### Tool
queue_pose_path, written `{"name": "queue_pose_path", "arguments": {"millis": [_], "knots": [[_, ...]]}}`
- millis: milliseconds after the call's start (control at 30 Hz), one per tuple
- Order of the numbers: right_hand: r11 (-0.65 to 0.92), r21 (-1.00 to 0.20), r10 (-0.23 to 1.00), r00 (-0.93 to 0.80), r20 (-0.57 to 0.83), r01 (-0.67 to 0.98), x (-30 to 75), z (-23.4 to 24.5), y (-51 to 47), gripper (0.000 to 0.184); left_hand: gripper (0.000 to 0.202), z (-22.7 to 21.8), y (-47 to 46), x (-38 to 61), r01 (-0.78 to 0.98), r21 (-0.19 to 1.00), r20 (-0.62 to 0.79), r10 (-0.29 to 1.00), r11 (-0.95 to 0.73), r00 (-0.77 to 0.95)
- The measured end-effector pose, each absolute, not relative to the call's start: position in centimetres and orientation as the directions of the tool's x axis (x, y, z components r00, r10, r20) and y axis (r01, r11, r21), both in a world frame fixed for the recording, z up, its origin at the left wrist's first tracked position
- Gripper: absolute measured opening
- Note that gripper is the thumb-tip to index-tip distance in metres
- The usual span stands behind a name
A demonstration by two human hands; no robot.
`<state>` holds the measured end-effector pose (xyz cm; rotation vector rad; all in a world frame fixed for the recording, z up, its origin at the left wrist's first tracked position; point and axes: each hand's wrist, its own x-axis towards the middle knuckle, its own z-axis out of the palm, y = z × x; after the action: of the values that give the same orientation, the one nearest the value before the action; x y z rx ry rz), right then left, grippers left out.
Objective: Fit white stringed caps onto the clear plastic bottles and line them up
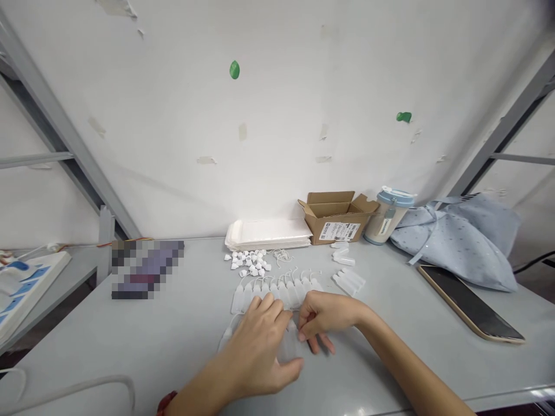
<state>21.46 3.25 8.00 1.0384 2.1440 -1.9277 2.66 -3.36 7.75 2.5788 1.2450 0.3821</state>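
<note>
A row of small translucent bottles (260, 290) with thin white strings at their necks lies across the table in front of me. Nearer to me is a second row, partly hidden under my hands, with one bottle (226, 338) showing at its left end. My left hand (262, 346) reaches over this nearer row, fingers stretched forward and thumb apart. Beside it, my right hand (323, 318) has thumb and index finger bent together at a translucent bottle (288, 344) between the hands. What that pinch holds is hidden. White caps (251, 263) lie in a loose pile behind the rows.
Loose strings (281, 255) lie by the caps, with white envelopes (269, 234) behind. More bottles (349, 281) lie to the right. At the back stand an open cardboard box (338, 222) and a cup (388, 216). A blue bag (459, 237) and phone (472, 303) are rightmost.
</note>
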Motion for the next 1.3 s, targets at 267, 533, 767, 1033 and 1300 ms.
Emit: {"name": "queue_pose_path", "arguments": {"millis": [267,533,767,1033,1300], "knots": [[-0.036,-0.860,0.447,-0.761,-0.469,0.509,22.0,7.5,3.6,0.016,0.032,8.5,-2.7,1.9,0.705,0.434,0.182,0.821,-0.561,0.541],[0.001,-0.876,0.548,-0.733,-0.403,0.483,23.4,8.8,4.0,0.020,0.019,8.3,-1.0,0.9,0.689,0.625,0.219,0.930,-0.367,0.297],[0.042,-0.855,0.749,-0.583,-0.315,0.516,25.4,10.3,4.4,0.025,0.022,8.3,-0.4,0.5,0.656,0.693,0.236,0.954,-0.300,0.187],[0.066,-0.519,0.970,-0.178,-0.168,0.852,26.9,9.3,6.0,0.020,0.022,8.2,0.0,0.1,0.689,0.662,0.246,0.954,-0.295,0.172],[0.034,-0.408,0.992,-0.079,-0.096,0.912,27.8,9.1,6.7,0.014,0.022,8.3,0.6,-0.5,0.736,0.627,0.233,0.963,-0.256,0.137]]}}
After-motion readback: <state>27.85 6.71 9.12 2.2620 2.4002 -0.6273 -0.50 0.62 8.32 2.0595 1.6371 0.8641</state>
